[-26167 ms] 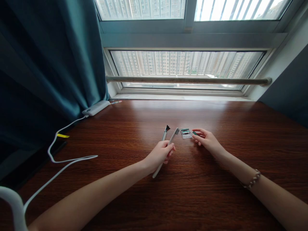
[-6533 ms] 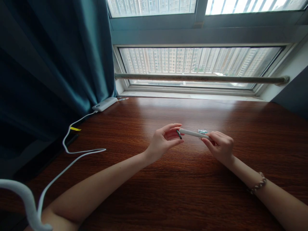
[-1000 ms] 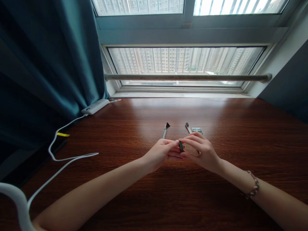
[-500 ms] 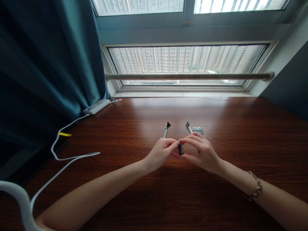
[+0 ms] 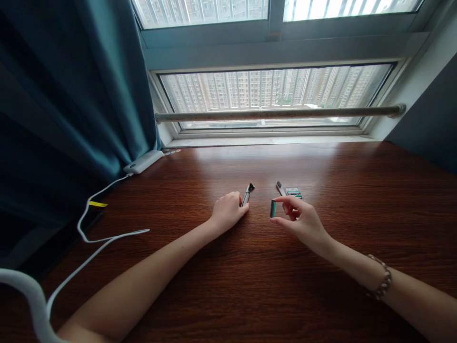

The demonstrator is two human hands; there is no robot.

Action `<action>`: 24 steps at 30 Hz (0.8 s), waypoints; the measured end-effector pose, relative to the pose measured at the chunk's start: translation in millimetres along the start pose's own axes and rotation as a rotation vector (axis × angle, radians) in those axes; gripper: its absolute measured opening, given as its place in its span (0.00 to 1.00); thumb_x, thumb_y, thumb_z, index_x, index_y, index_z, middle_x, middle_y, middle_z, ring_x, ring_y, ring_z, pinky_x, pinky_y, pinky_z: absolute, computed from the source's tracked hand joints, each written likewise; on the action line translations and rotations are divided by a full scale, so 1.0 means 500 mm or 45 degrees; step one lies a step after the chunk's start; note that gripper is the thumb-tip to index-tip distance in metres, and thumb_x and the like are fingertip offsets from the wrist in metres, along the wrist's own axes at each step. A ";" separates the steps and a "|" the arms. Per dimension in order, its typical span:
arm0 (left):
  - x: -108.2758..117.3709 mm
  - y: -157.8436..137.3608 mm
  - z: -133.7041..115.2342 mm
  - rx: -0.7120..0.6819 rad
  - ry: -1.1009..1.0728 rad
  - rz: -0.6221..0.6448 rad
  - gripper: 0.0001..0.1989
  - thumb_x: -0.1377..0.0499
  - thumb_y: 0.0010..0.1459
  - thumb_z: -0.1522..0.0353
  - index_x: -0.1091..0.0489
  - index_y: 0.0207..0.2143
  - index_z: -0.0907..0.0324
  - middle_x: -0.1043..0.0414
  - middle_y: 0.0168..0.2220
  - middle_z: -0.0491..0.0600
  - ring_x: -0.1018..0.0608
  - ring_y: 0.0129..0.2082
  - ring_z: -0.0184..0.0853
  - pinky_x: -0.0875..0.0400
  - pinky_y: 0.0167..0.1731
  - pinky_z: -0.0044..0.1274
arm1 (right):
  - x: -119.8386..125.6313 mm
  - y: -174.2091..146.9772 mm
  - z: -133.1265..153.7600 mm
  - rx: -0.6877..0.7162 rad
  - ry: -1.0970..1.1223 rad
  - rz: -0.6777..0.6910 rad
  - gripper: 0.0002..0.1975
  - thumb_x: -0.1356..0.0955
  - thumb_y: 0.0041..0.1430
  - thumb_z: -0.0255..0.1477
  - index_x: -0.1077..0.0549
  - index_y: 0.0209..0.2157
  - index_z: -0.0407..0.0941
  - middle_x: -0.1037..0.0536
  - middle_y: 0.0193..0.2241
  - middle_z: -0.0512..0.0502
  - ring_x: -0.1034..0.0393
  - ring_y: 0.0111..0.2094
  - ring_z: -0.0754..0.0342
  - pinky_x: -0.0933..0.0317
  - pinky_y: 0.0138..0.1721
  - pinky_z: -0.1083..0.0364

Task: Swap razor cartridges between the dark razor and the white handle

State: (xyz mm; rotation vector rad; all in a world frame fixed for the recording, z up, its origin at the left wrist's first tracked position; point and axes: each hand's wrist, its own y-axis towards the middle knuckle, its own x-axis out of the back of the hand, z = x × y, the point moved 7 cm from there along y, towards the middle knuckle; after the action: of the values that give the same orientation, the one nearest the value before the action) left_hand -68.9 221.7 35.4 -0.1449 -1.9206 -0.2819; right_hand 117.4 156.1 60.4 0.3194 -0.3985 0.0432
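Observation:
My left hand (image 5: 227, 209) rests on the table with its fingers closed round the lower part of a silver razor handle (image 5: 246, 194), whose dark head points away from me. Between thumb and forefinger of my right hand (image 5: 302, 216) is a small black and green razor cartridge (image 5: 273, 208), held upright by its ends. Just beyond that hand lies a small brush (image 5: 280, 188) with a light handle, partly hidden by my fingers. Beside it sits a clear case (image 5: 293, 192) with more green and black cartridges.
A dark brown wooden table (image 5: 200, 295) reaches to the window. On the left are a white power strip or box (image 5: 144, 162), its white cable (image 5: 82, 224), a yellow tag (image 5: 98, 204) and a blue curtain (image 5: 107, 85). A thick white curved tube (image 5: 24, 290) crosses the lower left corner.
My left hand has let go of the cartridge, moved left and closed on the razor handle. My right hand keeps the cartridge, now turned to show more of its green side.

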 end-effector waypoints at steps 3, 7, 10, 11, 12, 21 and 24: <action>-0.005 -0.013 -0.017 0.013 -0.332 0.007 0.07 0.46 0.49 0.65 0.42 0.26 0.59 0.34 0.23 0.47 0.29 0.24 0.35 0.39 0.25 0.24 | 0.000 0.005 -0.024 -0.148 0.240 -0.020 0.20 0.28 0.41 0.34 0.30 0.38 0.43 0.35 0.24 0.52 0.40 0.25 0.59 0.43 0.26 0.59; -0.031 -0.039 -0.066 0.094 -1.250 0.339 0.10 0.47 0.51 0.67 0.50 0.30 0.58 0.36 0.22 0.42 0.30 0.17 0.30 0.37 0.19 0.22 | 0.002 0.011 -0.072 -0.415 0.750 -0.151 0.20 0.27 0.39 0.32 0.30 0.38 0.43 0.29 0.33 0.47 0.35 0.31 0.58 0.41 0.29 0.59; -0.029 -0.060 -0.109 0.040 -1.607 0.477 0.13 0.46 0.51 0.66 0.49 0.35 0.58 0.36 0.29 0.43 0.30 0.16 0.26 0.38 0.16 0.20 | -0.007 0.013 -0.090 -0.545 1.081 -0.180 0.18 0.27 0.40 0.29 0.28 0.37 0.44 0.29 0.39 0.46 0.33 0.34 0.58 0.39 0.32 0.60; -0.027 -0.067 -0.119 0.013 -1.659 0.503 0.14 0.46 0.52 0.65 0.48 0.38 0.58 0.37 0.30 0.44 0.31 0.16 0.25 0.39 0.16 0.19 | -0.009 0.014 -0.091 -0.559 1.160 -0.180 0.17 0.27 0.41 0.29 0.28 0.37 0.44 0.29 0.40 0.46 0.33 0.35 0.58 0.39 0.34 0.60; -0.024 -0.073 -0.127 -0.013 -1.683 0.521 0.16 0.46 0.52 0.65 0.47 0.42 0.58 0.38 0.31 0.43 0.32 0.17 0.24 0.38 0.17 0.19 | -0.010 0.015 -0.088 -0.553 1.228 -0.181 0.16 0.28 0.42 0.29 0.28 0.36 0.44 0.29 0.41 0.46 0.33 0.37 0.58 0.39 0.37 0.60; -0.042 -0.109 -0.162 -0.095 -1.605 0.792 0.12 0.47 0.54 0.63 0.44 0.35 0.61 0.36 0.25 0.44 0.31 0.19 0.26 0.39 0.20 0.19 | -0.018 0.014 -0.044 -0.426 1.382 -0.077 0.13 0.28 0.44 0.23 0.27 0.36 0.45 0.25 0.38 0.48 0.32 0.42 0.56 0.42 0.48 0.57; -0.049 -0.124 -0.174 -0.069 -1.652 0.949 0.13 0.48 0.55 0.59 0.43 0.32 0.62 0.40 0.22 0.42 0.35 0.16 0.23 0.45 0.15 0.17 | -0.031 0.005 -0.025 -0.413 1.342 0.045 0.15 0.28 0.43 0.23 0.27 0.37 0.45 0.24 0.37 0.46 0.32 0.43 0.53 0.41 0.46 0.54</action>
State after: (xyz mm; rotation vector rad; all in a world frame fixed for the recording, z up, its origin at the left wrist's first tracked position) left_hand 3.7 139.8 34.3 -1.2997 -2.9010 0.3817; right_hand 107.6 162.5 44.4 -0.0583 0.6327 0.1690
